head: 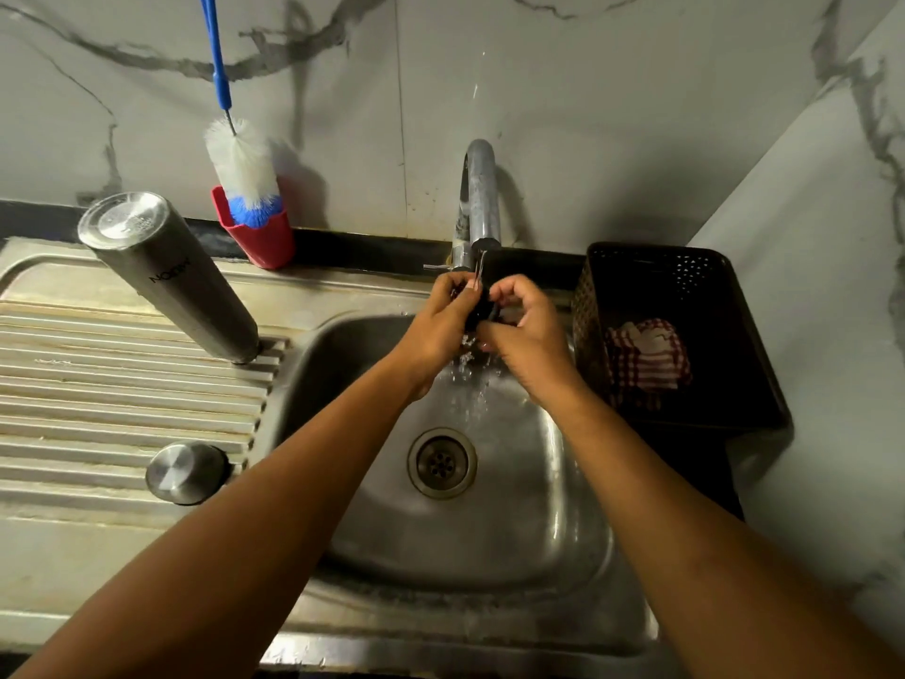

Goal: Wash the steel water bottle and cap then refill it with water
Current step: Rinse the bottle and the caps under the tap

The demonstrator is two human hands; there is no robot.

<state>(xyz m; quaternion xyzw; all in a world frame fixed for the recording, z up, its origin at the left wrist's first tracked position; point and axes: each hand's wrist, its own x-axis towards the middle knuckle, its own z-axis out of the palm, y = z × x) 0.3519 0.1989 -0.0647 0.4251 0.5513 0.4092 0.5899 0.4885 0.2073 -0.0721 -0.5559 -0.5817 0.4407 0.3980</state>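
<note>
The steel bottle [169, 272] stands upside down on the ribbed draining board [98, 384] to the left of the basin, mouth end on the ridges and flat base uppermost, so its long axis runs roughly upright and the lettering on its side reads inverted. Nearer the front edge of that board a round steel cap [186, 472] sits flat, well apart from the bottle. Over the sink, right under the tap [482, 198], the left hand [443, 321] and right hand [521, 330] meet, fingers of both curled round a small dark piece [482, 313]. From here I cannot tell what it is. Water [472, 384] runs over it and splashes down into the steel basin [538, 531], landing above the drain [442, 463]. Against the wall behind the bottle a red cup [267, 240] holds a bottle brush [242, 174], white bristles with a blue tip down in the cup and a blue handle rising out of the top. To the right of the sink a black perforated basket [685, 267] holds a crumpled red-and-white checked cloth [646, 355]. The wall [587, 90] behind and to the right is pale marble-patterned tile with grey veins, and a dark strip runs along its foot.
</note>
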